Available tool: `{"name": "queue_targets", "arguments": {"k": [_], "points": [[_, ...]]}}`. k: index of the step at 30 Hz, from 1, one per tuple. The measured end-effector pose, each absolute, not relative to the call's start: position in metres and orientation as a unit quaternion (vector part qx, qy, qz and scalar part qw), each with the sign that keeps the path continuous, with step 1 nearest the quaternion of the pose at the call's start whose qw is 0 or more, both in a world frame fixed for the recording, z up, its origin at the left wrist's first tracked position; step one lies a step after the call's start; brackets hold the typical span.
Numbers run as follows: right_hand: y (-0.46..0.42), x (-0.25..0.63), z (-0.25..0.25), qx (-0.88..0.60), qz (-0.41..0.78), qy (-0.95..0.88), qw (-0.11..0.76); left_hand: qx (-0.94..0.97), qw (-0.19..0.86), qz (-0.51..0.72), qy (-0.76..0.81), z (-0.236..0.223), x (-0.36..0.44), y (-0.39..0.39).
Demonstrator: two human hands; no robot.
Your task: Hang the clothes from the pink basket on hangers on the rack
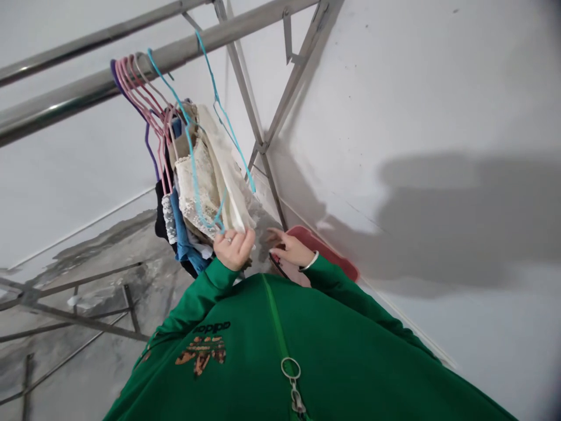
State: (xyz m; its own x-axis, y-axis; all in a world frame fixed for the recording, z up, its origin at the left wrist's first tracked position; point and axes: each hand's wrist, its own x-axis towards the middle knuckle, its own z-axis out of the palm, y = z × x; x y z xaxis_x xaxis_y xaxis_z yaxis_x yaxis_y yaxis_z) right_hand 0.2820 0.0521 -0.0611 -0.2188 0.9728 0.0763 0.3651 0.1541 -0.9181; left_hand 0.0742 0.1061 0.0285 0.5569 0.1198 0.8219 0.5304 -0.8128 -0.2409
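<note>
At the near side of a steel drying rack, pink and purple hangers (131, 76) are hooked over the rail (65, 108), so the clothes hang free of the floor. A cream lace garment (197, 181) is hung on a blue hanger (189, 137). The left hand (234, 248) is closed, its fingers curled around the hanger bottoms and cloth, and the bunch seems to be gathered by this grip. The right hand (291, 248) is open with spread fingers, and nothing appears to be held, though a dark edge beneath it cannot be identified. A red plastic tray (324, 248) is just beyond it, to the right.
</note>
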Motion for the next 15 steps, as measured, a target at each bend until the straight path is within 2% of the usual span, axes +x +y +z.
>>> {"name": "queue_targets", "arguments": {"k": [3, 5, 9, 12, 15], "points": [[0.062, 0.255, -0.043, -0.450, 0.357, -0.693, 0.435, -0.900, 0.152, -0.397, -0.099, 0.020, 0.085, 0.085], [0.070, 0.239, -0.038, -0.435, 0.346, -0.703, 0.442, -0.925, 0.054, -0.374, -0.044, 0.015, 0.091, 0.079], [0.073, 0.234, -0.047, -0.440, 0.461, -0.639, 0.432, -0.943, -0.075, -0.319, -0.047, 0.015, 0.097, 0.084], [0.056, 0.268, -0.052, -0.492, 0.488, -0.548, 0.468, -0.950, -0.115, -0.280, -0.075, 0.040, 0.088, 0.087], [0.023, 0.330, -0.041, -0.595, 0.453, -0.427, 0.508, -0.953, -0.185, -0.216, -0.101, 0.088, 0.060, 0.081]]}}
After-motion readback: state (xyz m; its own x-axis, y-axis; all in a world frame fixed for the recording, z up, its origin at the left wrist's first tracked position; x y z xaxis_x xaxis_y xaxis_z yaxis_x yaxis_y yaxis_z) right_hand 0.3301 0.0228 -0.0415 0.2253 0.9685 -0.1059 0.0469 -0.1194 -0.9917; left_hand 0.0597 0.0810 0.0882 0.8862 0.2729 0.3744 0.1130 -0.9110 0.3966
